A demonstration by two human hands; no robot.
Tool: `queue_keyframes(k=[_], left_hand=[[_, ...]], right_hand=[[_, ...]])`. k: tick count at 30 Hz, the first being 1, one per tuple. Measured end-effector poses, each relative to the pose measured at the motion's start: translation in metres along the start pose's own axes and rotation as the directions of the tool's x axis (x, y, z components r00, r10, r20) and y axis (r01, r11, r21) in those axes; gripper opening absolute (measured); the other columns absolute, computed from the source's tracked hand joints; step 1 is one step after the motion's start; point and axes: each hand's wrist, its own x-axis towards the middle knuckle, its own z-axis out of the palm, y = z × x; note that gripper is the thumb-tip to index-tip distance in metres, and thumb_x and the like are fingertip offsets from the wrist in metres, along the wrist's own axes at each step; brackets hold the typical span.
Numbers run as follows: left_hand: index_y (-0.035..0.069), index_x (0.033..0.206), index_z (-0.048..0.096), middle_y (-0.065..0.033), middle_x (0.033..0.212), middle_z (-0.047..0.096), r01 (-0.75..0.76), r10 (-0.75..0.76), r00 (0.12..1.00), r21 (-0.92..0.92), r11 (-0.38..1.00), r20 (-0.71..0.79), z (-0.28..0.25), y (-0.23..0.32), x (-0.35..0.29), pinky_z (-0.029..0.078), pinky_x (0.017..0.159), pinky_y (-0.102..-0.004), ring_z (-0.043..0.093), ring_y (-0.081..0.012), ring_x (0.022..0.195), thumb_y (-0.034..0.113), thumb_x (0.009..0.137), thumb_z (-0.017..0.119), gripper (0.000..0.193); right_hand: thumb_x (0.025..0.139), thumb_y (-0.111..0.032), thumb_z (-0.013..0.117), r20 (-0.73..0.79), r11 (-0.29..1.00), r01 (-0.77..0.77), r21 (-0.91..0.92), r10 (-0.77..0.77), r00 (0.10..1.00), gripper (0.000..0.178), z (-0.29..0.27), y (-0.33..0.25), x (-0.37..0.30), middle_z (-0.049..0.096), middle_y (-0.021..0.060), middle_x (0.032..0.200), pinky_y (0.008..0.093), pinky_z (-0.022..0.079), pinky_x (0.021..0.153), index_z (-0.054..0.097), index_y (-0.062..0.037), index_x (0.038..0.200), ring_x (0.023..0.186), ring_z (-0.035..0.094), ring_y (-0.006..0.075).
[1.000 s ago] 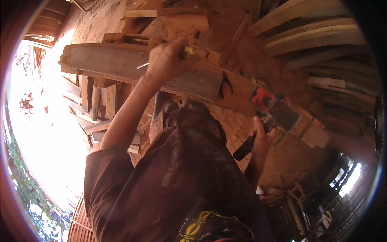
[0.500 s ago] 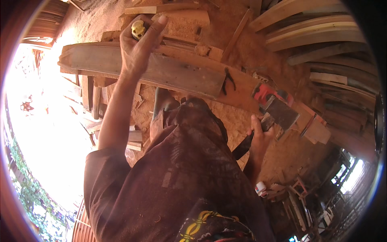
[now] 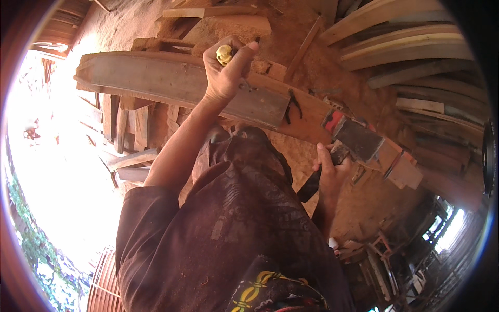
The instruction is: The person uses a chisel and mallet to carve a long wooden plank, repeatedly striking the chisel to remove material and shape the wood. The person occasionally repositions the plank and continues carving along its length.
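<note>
My left hand (image 3: 227, 65) is closed over the long plank (image 3: 156, 78), round a small yellowish, rounded piece (image 3: 224, 54) with dark hollows, its kind unclear. That plank lies across in front of my knees, on a longer timber. At the right my right hand (image 3: 332, 169) grips the short wooden handle (image 3: 339, 152) of a tool. A dark strip (image 3: 311, 188) shows below that hand. Just beyond the fingers is a broad, dark flat plate (image 3: 358, 138); whether it belongs to the tool I cannot tell. Black-handled pliers (image 3: 292, 107) rest beside the plank's right end.
A red object (image 3: 332, 120) sits partly behind the dark plate. Curved boards (image 3: 410, 47) are stacked at the far right. Several wood offcuts (image 3: 132, 125) lie below the plank's left part. Reddish sawdust (image 3: 291, 31) covers the ground. A loose stick (image 3: 304, 47) leans beyond the timber.
My left hand has moved right along the plank and slightly downward, with the yellowish piece still in it. My right hand has shifted slightly up and left, keeping its grip.
</note>
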Motion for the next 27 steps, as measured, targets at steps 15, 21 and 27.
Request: queue_keyframes(k=[15,21,27], left_hand=[[0.009,0.068,0.054,0.0080,0.064,0.054,-0.107,0.120,0.991,0.178,0.978,-0.065,0.006,-0.003,-0.026,0.035,0.054,-0.0241,0.043,-0.0012,0.061,0.009,0.095,0.079,0.037],[0.009,0.069,0.054,0.0084,0.063,0.053,-0.137,0.150,0.987,0.185,0.973,-0.061,0.010,0.004,-0.034,0.036,0.054,-0.0244,0.044,-0.0012,0.062,0.011,0.095,0.080,0.037],[0.009,0.069,0.054,0.0074,0.062,0.054,-0.168,0.183,0.982,0.232,0.958,-0.047,0.013,0.001,-0.038,0.038,0.054,-0.0247,0.046,-0.0015,0.062,0.013,0.094,0.082,0.038]], right_hand=[[0.095,-0.005,0.080,0.128,0.995,0.100,-0.012,-0.097,0.987,0.020,0.005,-0.035,0.011,0.059,0.0019,0.069,0.0256,0.042,0.050,0.060,-0.0020,0.098,0.054,0.056,0.0093],[0.096,-0.006,0.080,0.202,0.991,0.130,-0.012,-0.124,0.971,0.021,0.012,-0.048,0.009,0.063,0.0021,0.074,0.0254,0.043,0.051,0.061,-0.0006,0.099,0.055,0.056,0.0078],[0.091,-0.012,0.088,0.258,0.926,0.327,-0.187,-0.275,0.926,0.025,0.001,-0.048,0.025,0.066,0.0008,0.080,0.0252,0.049,0.058,0.068,-0.0001,0.101,0.061,0.060,0.0079]])
